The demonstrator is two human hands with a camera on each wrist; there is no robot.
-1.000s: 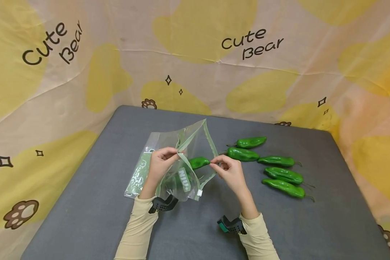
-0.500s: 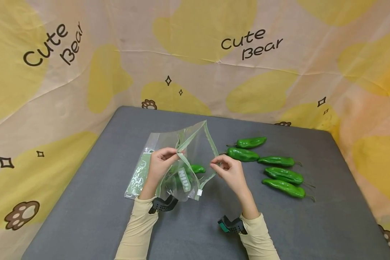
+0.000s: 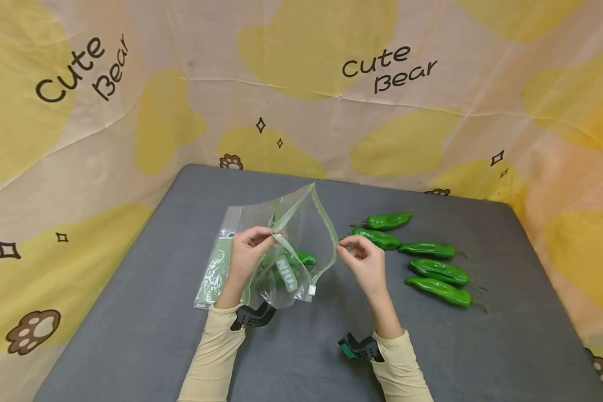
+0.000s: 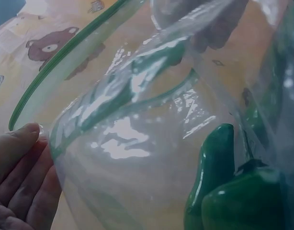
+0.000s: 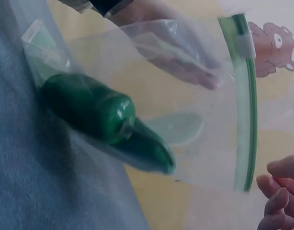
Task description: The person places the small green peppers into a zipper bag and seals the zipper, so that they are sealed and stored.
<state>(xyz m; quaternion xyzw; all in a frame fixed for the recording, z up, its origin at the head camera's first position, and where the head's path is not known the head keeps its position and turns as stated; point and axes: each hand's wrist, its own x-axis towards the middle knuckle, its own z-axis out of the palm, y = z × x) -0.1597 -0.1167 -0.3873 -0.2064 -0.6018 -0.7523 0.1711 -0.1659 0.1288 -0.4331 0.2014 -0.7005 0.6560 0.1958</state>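
Observation:
In the head view my left hand [image 3: 251,248] pinches the green rim of a clear zip bag [image 3: 248,215], whose mouth gapes toward the right. A white slider [image 3: 311,290] sits at the near end of the zip. Green peppers [image 3: 306,258] lie inside the bag; the right wrist view shows two of them [image 5: 94,105] through the plastic. My right hand [image 3: 365,262] is beside the far rim with fingers loosely bent and nothing between them. A small gap separates its fingertips [image 5: 267,184] from the rim in the right wrist view.
Several more green peppers [image 3: 439,271] lie on the grey table [image 3: 507,335] to the right of my right hand. A patterned cloth [image 3: 301,100] hangs behind the table and along its sides.
My right hand has let go of a pepper, which dropped into the bag, and has then drawn back to the right. The bag's mouth has shifted slightly; my left hand keeps its pinch.

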